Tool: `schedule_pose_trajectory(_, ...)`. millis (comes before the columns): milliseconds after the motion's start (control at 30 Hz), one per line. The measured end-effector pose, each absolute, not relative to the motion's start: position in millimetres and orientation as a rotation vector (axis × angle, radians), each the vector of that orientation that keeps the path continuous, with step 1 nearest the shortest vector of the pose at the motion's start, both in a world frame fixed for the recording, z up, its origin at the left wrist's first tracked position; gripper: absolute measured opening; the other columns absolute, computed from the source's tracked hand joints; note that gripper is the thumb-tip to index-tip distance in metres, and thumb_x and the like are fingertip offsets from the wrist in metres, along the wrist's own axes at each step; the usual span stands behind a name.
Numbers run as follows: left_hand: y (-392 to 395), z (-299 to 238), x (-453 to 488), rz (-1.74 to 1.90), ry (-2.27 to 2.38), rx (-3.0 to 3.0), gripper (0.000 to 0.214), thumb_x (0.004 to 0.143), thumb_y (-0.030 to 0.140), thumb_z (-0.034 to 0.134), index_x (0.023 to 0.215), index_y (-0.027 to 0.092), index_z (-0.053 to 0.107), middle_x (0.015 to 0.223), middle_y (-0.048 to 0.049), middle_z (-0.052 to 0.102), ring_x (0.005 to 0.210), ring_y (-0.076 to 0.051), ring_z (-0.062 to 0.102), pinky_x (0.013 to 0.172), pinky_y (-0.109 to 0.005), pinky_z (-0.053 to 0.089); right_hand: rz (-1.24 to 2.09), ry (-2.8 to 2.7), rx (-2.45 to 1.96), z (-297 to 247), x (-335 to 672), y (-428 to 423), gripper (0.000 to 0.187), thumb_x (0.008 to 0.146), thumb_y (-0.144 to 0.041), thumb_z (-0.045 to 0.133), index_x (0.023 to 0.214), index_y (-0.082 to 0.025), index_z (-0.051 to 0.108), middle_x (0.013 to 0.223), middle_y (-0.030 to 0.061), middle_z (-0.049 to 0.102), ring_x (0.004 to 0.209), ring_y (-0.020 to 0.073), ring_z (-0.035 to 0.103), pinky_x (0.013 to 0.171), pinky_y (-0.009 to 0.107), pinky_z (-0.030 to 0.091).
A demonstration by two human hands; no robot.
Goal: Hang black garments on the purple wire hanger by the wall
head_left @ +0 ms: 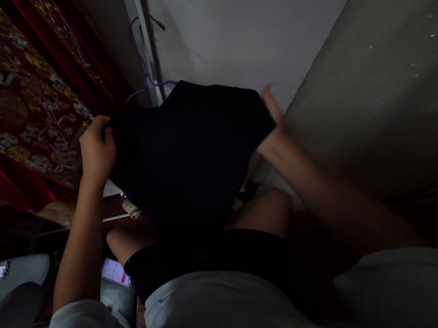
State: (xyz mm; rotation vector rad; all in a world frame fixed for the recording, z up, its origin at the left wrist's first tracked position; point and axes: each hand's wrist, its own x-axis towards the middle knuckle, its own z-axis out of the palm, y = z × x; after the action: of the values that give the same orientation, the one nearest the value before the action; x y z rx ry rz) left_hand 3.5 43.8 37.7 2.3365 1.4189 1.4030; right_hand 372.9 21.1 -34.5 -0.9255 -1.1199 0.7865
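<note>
A black T-shirt (187, 152) is spread out in front of my knees, on a purple wire hanger (147, 80) that shows at the neckline. My left hand (98, 146) is closed on the shirt's left shoulder edge, fingers curled into the cloth. At the opposite sleeve, my right hand (272, 115) rests against the edge with its visible fingers stretched upward, slightly blurred. Part of that hand is hidden by the black cloth. The lower shirt merges with the dark shorts (213, 255) on my lap.
Red curtain cloth (17, 103) with gold and silver patterns hangs at left. A pale wall (236, 19) and a greyish-green sheet (380, 96) lie ahead and right. A lit phone (114, 272) sits beside my left thigh. A light clog (130, 208) shows below.
</note>
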Motion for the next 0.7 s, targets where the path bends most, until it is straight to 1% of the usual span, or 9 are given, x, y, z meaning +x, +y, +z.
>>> schedule_pose_trajectory(33, 42.6, 37.6, -2.4, 1.403, 1.443, 2.323, 0.014, 0.098, 0.028, 0.059, 0.105, 0.023, 0.070, 0.110, -0.0053, 0.075, 0.117, -0.027, 0.068, 0.109, -0.043, 0.050, 0.836, -1.126, -0.909, -33.4, 377.5, 20.1, 0.071, 0.093, -0.083, 0.041, 0.083, -0.019, 0.070, 0.098, 0.0094, 0.073, 0.103, 0.0252, 0.069, 0.090, 0.044, 0.059)
schedule_pose_trajectory(100, 41.7, 38.3, -7.6, 1.419, 1.476, 2.308, 0.012, 0.098, 0.029, 0.060, 0.102, 0.023, 0.069, 0.108, -0.0052, 0.074, 0.114, -0.026, 0.067, 0.108, -0.044, 0.049, 0.897, -1.129, -0.854, -24.2, 382.9, 16.3, 0.064, 0.079, -0.084, 0.061, 0.074, -0.021, 0.067, 0.091, 0.0077, 0.073, 0.099, 0.0247, 0.070, 0.089, 0.041, 0.058)
schedule_pose_trajectory(167, 40.5, 41.3, -2.1, 1.483, 1.466, 2.290, 0.013, 0.098, 0.033, 0.062, 0.103, 0.022, 0.067, 0.111, -0.0059, 0.072, 0.120, -0.025, 0.064, 0.107, -0.044, 0.048, 0.828, -1.118, -0.777, -6.5, 379.9, 11.4, 0.052, 0.067, -0.069, 0.084, 0.077, -0.020, 0.067, 0.085, 0.0045, 0.071, 0.090, 0.0216, 0.069, 0.087, 0.038, 0.057)
schedule_pose_trajectory(233, 37.1, 47.5, 12.3, 1.566, 1.409, 2.237, 0.019, 0.098, 0.038, 0.065, 0.106, 0.021, 0.065, 0.116, -0.0070, 0.070, 0.130, -0.026, 0.058, 0.106, -0.043, 0.048, 0.646, -1.113, -0.710, 15.6, 368.1, 5.2, 0.047, 0.069, -0.059, 0.088, 0.079, -0.019, 0.066, 0.075, 0.0012, 0.064, 0.075, 0.0174, 0.064, 0.080, 0.036, 0.055)
schedule_pose_trajectory(367, 27.0, 70.5, 46.0, 1.466, 1.273, 1.882, 0.034, 0.104, 0.050, 0.050, 0.109, 0.019, 0.065, 0.110, -0.0089, 0.071, 0.116, -0.025, 0.067, 0.095, -0.037, 0.055, 0.232, -1.196, -0.724, 43.0, 325.4, -20.3, 0.046, 0.095, -0.059, 0.064, 0.072, -0.020, 0.058, 0.066, -0.0011, 0.050, 0.067, 0.0140, 0.055, 0.074, 0.033, 0.052)
schedule_pose_trajectory(433, 24.1, 85.0, 56.7, 1.366, 1.180, 1.653, 0.043, 0.108, 0.053, 0.036, 0.112, 0.019, 0.062, 0.110, -0.0100, 0.072, 0.109, -0.023, 0.072, 0.092, -0.037, 0.057, 0.140, -1.323, -0.760, 39.3, 302.4, -36.3, 0.047, 0.103, -0.061, 0.050, 0.084, -0.019, 0.063, 0.076, 0.0018, 0.060, 0.078, 0.0169, 0.063, 0.082, 0.035, 0.055)
schedule_pose_trajectory(500, 24.1, 97.9, 62.3, 1.315, 1.079, 1.479, 0.045, 0.110, 0.050, 0.027, 0.112, 0.019, 0.060, 0.117, -0.0099, 0.072, 0.116, -0.022, 0.071, 0.098, -0.038, 0.057, 0.175, -1.459, -0.781, 28.2, 285.7, -43.6, 0.046, 0.104, -0.062, 0.045, 0.107, -0.021, 0.065, 0.097, 0.0040, 0.069, 0.097, 0.0201, 0.068, 0.092, 0.038, 0.056)
schedule_pose_trajectory(567, 27.1, 106.1, 64.6, 1.277, 1.000, 1.377, 0.039, 0.111, 0.042, 0.027, 0.110, 0.019, 0.058, 0.124, -0.0085, 0.071, 0.125, -0.020, 0.068, 0.107, -0.037, 0.054, 0.230, -1.499, -0.795, 19.2, 278.1, -35.7, 0.045, 0.105, -0.062, 0.043, 0.119, -0.024, 0.063, 0.109, 0.0044, 0.071, 0.109, 0.0221, 0.068, 0.101, 0.041, 0.056)
schedule_pose_trajectory(700, 42.8, 104.2, 62.7, 1.175, 1.003, 1.433, 0.025, 0.107, 0.029, 0.037, 0.112, 0.018, 0.058, 0.133, -0.0094, 0.067, 0.131, -0.020, 0.065, 0.117, -0.039, 0.047, 0.181, -1.378, -0.776, 26.2, 276.5, -1.0, 0.045, 0.108, -0.057, 0.034, 0.121, -0.027, 0.064, 0.119, 0.0054, 0.071, 0.124, 0.0239, 0.066, 0.114, 0.044, 0.050)
